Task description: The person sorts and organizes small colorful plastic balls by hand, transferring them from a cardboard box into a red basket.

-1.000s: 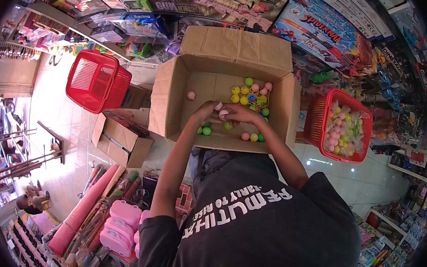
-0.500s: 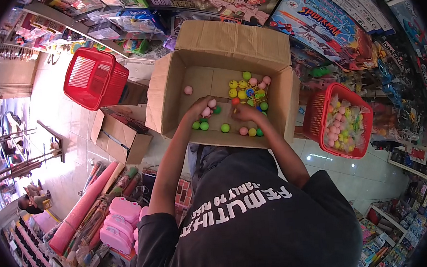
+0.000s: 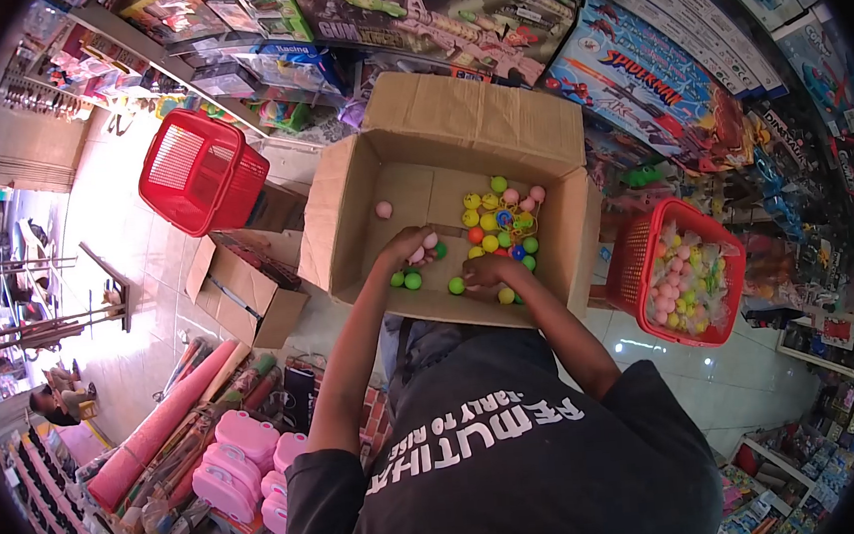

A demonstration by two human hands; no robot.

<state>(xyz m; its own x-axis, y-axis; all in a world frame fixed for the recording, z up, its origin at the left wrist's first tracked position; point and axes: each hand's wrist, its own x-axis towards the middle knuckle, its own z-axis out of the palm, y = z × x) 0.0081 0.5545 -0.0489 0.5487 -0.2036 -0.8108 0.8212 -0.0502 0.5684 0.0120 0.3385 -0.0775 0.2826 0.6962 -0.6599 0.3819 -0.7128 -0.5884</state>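
Observation:
An open cardboard box point(image 3: 404, 193) stands in front of me with several small balls in it. My left hand point(image 3: 407, 247) is inside on the left, its fingers curled round pink balls point(image 3: 430, 241); a green ball shows at the fingertips. Two green balls point(image 3: 412, 280) lie just below it. On the right, my right hand point(image 3: 487, 270) reaches down among the balls near the front wall, closed, beside a green ball point(image 3: 457, 285); what its fingers hold is hidden. Yellow balls point(image 3: 472, 217), pink, blue and orange ones lie beyond it. One pink ball point(image 3: 383, 209) lies apart at the left.
A red basket point(image 3: 629, 261) with bagged balls stands at the right. Another red basket point(image 3: 252, 170) and an open carton point(image 3: 239, 300) are at the left. Toy boxes point(image 3: 649, 89) line the back. Pink cases point(image 3: 232, 463) and rolls point(image 3: 164, 428) stand at lower left.
My right hand has moved down toward the front of the box, next to the green ball. My left hand stays round the pink balls. The whole view has shifted slightly, so the box appears lower.

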